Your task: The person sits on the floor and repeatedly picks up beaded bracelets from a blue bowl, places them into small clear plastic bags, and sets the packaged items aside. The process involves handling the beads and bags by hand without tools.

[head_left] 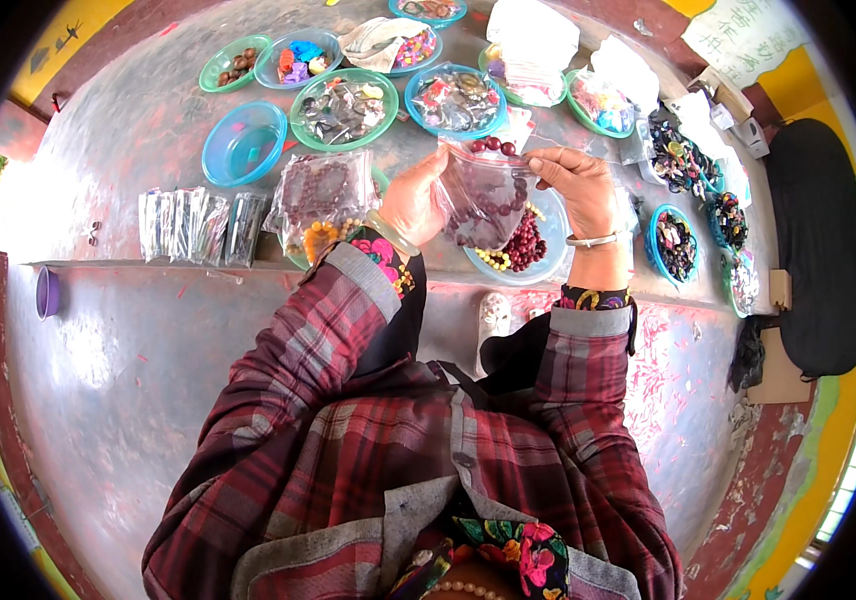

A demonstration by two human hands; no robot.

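Observation:
A clear plastic bag (478, 215) with a string of dark red beads (493, 146) hangs between my hands above the raised ledge. Part of the string is inside the bag, and several beads stick up at its top edge. My left hand (416, 200) is closed on the bag's left side. At the upper right corner my right hand (573, 185) pinches the bag; whether its fingertips also hold the string I cannot tell. Just below the bag, a pale blue bowl (551, 262) holds dark red and yellow beads. Left of my left hand lie bagged dark red beads (320, 188) over another bowl.
A row of packed clear sleeves (198, 226) lies at the left on the ledge. An empty blue basin (244, 145) and a green bowl of packets (344, 110) stand farther back. Baskets of dark small goods (672, 245) are at the right. A purple bowl (48, 292) sits on the lower floor.

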